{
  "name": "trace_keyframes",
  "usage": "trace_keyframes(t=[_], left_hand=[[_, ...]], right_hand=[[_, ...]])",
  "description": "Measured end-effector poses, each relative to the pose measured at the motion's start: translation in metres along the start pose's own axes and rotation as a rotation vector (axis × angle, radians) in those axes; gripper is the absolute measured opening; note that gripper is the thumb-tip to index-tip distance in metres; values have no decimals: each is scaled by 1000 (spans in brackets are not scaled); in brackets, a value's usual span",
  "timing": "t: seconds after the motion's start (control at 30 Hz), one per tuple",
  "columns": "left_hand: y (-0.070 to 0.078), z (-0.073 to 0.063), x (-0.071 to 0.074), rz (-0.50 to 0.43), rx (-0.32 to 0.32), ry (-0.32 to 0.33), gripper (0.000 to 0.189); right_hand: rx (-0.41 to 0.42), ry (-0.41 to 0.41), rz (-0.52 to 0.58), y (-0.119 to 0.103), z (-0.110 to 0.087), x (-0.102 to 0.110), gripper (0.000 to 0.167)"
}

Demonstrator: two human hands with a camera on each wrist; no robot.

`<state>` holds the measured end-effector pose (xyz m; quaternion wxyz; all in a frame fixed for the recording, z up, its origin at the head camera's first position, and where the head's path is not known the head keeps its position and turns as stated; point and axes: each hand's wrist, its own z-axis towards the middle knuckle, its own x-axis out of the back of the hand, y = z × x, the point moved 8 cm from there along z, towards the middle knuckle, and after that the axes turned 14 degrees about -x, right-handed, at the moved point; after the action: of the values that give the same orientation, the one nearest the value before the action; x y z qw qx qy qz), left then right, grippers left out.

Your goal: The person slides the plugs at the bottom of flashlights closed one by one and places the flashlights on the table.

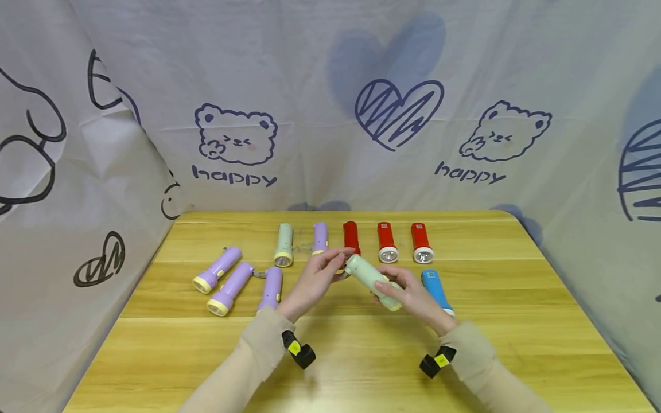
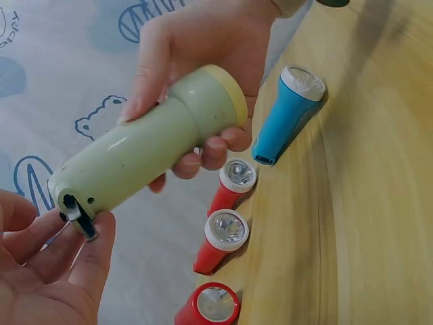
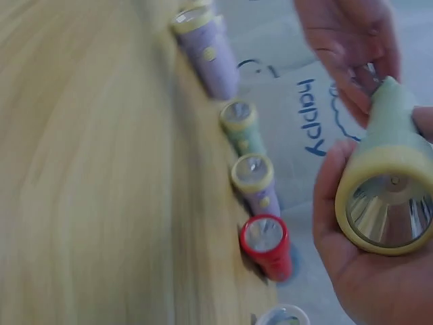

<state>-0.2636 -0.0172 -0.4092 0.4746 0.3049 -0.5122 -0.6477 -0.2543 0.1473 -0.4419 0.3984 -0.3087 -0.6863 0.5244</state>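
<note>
A pale green flashlight [image 1: 368, 274] with a yellow rim is held above the table in my right hand [image 1: 415, 298]. The thumb lies along its body and the fingers wrap below the head. At its tail, a small metal-pronged plug [image 2: 82, 218] sticks out, visible in the left wrist view. My left hand [image 1: 317, 278] touches this plug with its fingertips, the thumb standing apart. In the right wrist view the lens [image 3: 389, 210] faces the camera. A blue flashlight [image 1: 435, 289] lies beside my right hand.
Along the back lie a green flashlight [image 1: 284, 245], a purple one [image 1: 320, 236] and red ones [image 1: 351, 236], [image 1: 386, 241], [image 1: 420, 242]. More purple flashlights [image 1: 221, 268], [image 1: 233, 287], [image 1: 271, 287] lie left on the wooden table [image 1: 155, 350]. A printed cloth [image 1: 315, 155] hangs behind.
</note>
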Motion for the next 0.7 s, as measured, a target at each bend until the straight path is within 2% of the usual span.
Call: trace_keyframes(t=[0.13,0.4,0.7], left_hand=[[-5,-3,2,3,33,14,38],[-19,-9,0,-145,121,-21,41],[-27,-16,-10,-324,120,-87,47]], right_hand=[[52,95,-130,1,-1,0,24],[79,183,-190,3,-2,3,23],[168,211,-231,0,-5,1,23]])
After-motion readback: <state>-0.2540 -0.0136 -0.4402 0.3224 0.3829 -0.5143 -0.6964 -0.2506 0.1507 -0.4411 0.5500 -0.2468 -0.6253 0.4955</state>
